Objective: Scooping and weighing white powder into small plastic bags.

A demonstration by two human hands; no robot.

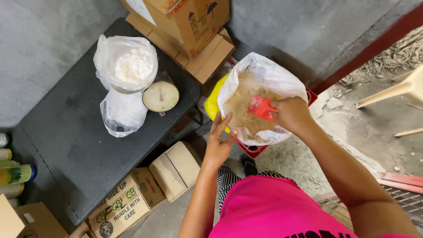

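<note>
A large white sack (273, 77) stands open, filled with tan powder (240, 105), on a red crate (253, 150). My right hand (290, 113) grips a red scoop (261, 107) held inside the sack's mouth over the powder. My left hand (219, 139) holds the sack's near rim, fingers spread. On the dark table (83, 145) a clear bag of white powder (130, 66) sits on a dial scale (161, 96).
Cardboard boxes stand at the back (194, 26) and on the floor under the table edge (176, 169), (121, 207). Bottles (13, 174) line the left edge. A pale plastic chair leg (396, 90) and a metal grate (405, 198) lie to the right.
</note>
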